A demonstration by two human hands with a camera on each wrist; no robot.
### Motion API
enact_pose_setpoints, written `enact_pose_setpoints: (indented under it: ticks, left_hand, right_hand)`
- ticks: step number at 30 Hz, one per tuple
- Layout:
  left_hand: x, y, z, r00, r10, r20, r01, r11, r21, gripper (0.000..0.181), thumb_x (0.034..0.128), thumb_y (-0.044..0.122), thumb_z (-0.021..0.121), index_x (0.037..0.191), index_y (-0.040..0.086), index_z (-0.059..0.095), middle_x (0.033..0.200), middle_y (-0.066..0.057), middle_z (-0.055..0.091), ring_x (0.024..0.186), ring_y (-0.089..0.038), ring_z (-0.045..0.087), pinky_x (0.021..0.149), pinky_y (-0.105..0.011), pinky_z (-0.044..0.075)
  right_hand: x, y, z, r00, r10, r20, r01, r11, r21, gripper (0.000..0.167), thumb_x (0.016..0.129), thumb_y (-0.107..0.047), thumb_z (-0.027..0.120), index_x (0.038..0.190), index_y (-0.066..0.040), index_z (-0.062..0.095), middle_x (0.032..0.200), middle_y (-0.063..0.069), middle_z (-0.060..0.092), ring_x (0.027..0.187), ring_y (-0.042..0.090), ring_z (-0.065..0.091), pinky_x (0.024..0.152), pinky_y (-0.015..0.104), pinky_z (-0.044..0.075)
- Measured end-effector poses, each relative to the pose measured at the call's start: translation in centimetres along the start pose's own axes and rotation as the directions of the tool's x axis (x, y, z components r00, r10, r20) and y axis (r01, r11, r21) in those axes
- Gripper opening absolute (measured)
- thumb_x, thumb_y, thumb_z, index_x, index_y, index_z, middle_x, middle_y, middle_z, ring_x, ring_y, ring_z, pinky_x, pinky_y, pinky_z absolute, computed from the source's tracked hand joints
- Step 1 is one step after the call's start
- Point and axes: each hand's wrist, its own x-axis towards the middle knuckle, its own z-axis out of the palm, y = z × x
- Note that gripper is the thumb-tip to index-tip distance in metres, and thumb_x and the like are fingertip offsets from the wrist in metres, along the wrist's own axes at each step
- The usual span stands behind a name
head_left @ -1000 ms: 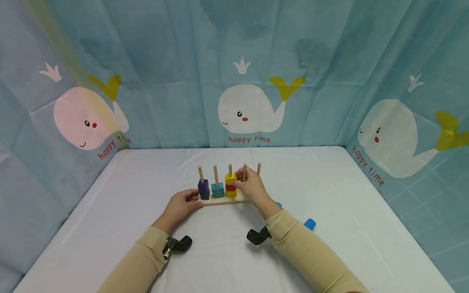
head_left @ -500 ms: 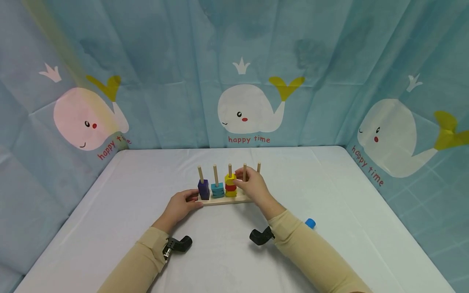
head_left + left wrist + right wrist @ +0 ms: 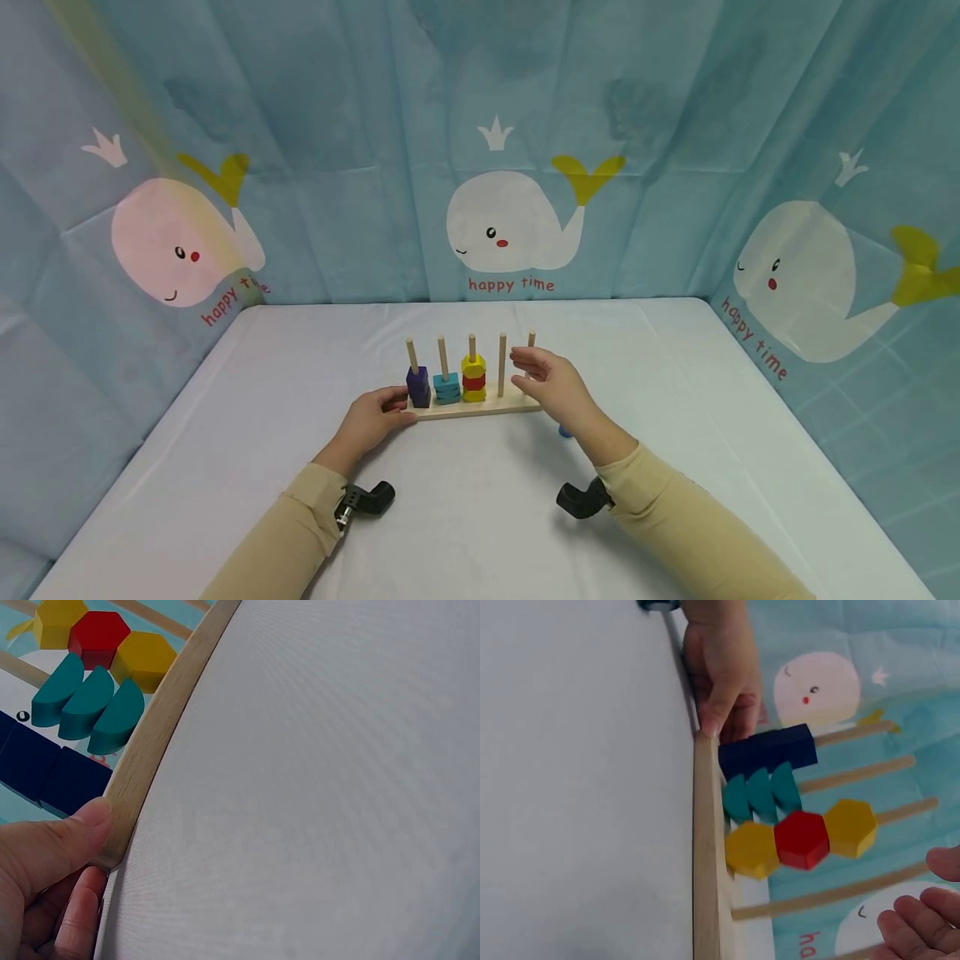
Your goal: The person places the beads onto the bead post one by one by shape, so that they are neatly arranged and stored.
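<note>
A wooden peg stacker (image 3: pixel 465 412) stands on the white table. My left hand (image 3: pixel 371 421) grips its left end, the thumb (image 3: pixel 94 814) on the base's edge. Dark blue blocks (image 3: pixel 418 387) fill the lower part of the leftmost peg. Several teal half-round blocks (image 3: pixel 760 793) sit on the second. On the third, a red hexagonal block (image 3: pixel 802 838) lies between two yellow ones, the upper yellow block (image 3: pixel 474 365) topmost. The fourth peg (image 3: pixel 502 367) is bare. Beside it, my right hand (image 3: pixel 555 383) holds nothing, its fingers loosely extended, partly covering the fifth peg (image 3: pixel 532 338).
A small blue object (image 3: pixel 566 432) lies on the table (image 3: pixel 465 517), partly hidden behind the right wrist. Black wrist cameras (image 3: pixel 583 500) stick out from both sleeves. A blue curtain (image 3: pixel 360 225) with whale prints surrounds the table's back and sides.
My right hand has let go of the top yellow hexagonal block and moved right, past the fourth peg. The right sleeve now covers the blue cylinder farther right. My left hand stays put.
</note>
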Motion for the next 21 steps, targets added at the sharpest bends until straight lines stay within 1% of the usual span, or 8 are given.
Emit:
enact_pose_setpoints:
  ticks: [2, 4, 8, 11, 14, 17, 21]
  left_hand:
    - [0.0, 0.0, 0.0, 1.0, 0.002, 0.0, -0.002, 1.0, 0.003, 0.057, 0.0737, 0.027, 0.076, 0.123, 0.007, 0.057, 0.112, -0.01, 0.063, 0.099, -0.021, 0.059, 0.087, -0.039, 0.045]
    - [0.0, -0.1, 0.0, 1.0, 0.004, -0.001, -0.004, 1.0, 0.007, 0.057, 0.0737, 0.027, 0.076, 0.123, 0.006, 0.057, 0.111, -0.01, 0.064, 0.099, -0.021, 0.059, 0.087, -0.039, 0.046]
    - [0.0, -0.1, -0.1, 1.0, 0.006, -0.004, -0.006, 1.0, 0.014, 0.058, 0.0739, 0.027, 0.076, 0.124, 0.006, 0.057, 0.111, -0.011, 0.063, 0.099, -0.022, 0.059, 0.087, -0.04, 0.045]
    - [0.0, 0.0, -0.1, 1.0, 0.002, -0.002, -0.002, 1.0, 0.008, 0.057, 0.074, 0.027, 0.076, 0.124, 0.006, 0.057, 0.113, -0.01, 0.063, 0.1, -0.021, 0.059, 0.087, -0.039, 0.045]
    - [0.1, -0.1, 0.0, 1.0, 0.009, 0.002, -0.009, 1.0, 0.003, 0.057, 0.0745, 0.027, 0.076, 0.124, 0.006, 0.057, 0.113, -0.011, 0.062, 0.1, -0.021, 0.059, 0.087, -0.039, 0.046]
    - [0.1, 0.0, 0.0, 1.0, 0.004, 0.0, -0.004, 1.0, 0.0, 0.056, 0.0743, 0.026, 0.076, 0.123, 0.007, 0.057, 0.113, -0.01, 0.063, 0.1, -0.021, 0.059, 0.087, -0.039, 0.046]
    - [0.0, 0.0, 0.0, 1.0, 0.008, 0.001, -0.008, 1.0, 0.006, 0.056, 0.0743, 0.027, 0.076, 0.123, 0.006, 0.057, 0.112, -0.01, 0.063, 0.099, -0.021, 0.059, 0.087, -0.039, 0.046]
  right_hand:
    - [-0.4, 0.3, -0.8, 1.0, -0.002, 0.005, 0.002, 1.0, -0.024, 0.035, 0.085, -0.01, 0.064, 0.119, -0.005, 0.058, 0.118, 0.008, 0.06, 0.112, 0.024, 0.055, 0.096, 0.038, 0.041]
    - [-0.8, 0.8, -1.5, 1.0, 0.015, 0.011, -0.015, 0.999, -0.047, 0.031, 0.085, -0.009, 0.064, 0.116, -0.006, 0.06, 0.114, 0.007, 0.062, 0.109, 0.024, 0.056, 0.094, 0.038, 0.043]
    - [-1.4, 2.2, -2.8, 0.996, 0.087, 0.027, -0.085, 0.993, -0.085, 0.027, 0.085, -0.01, 0.064, 0.111, -0.006, 0.062, 0.11, 0.008, 0.063, 0.102, 0.022, 0.058, 0.087, 0.038, 0.048]
    - [-1.8, 3.4, -3.5, 0.991, 0.13, 0.038, -0.124, 0.984, -0.127, 0.026, 0.086, -0.01, 0.063, 0.111, -0.004, 0.062, 0.109, 0.012, 0.063, 0.097, 0.022, 0.059, 0.083, 0.037, 0.049]
    - [-2.3, 4.6, -4.0, 0.985, 0.172, 0.033, -0.164, 0.973, -0.163, 0.027, 0.085, -0.011, 0.064, 0.111, -0.004, 0.062, 0.109, 0.012, 0.063, 0.097, 0.022, 0.059, 0.084, 0.038, 0.049]
    - [-2.8, 5.3, -4.3, 0.979, 0.201, 0.034, -0.191, 0.964, -0.185, 0.03, 0.083, -0.012, 0.066, 0.111, -0.005, 0.062, 0.11, 0.01, 0.063, 0.099, 0.023, 0.059, 0.086, 0.042, 0.046]
    - [-3.3, 6.2, -4.5, 0.974, 0.22, 0.05, -0.207, 0.96, -0.186, 0.033, 0.079, -0.009, 0.069, 0.111, -0.004, 0.061, 0.11, 0.009, 0.061, 0.101, 0.026, 0.057, 0.086, 0.044, 0.045]
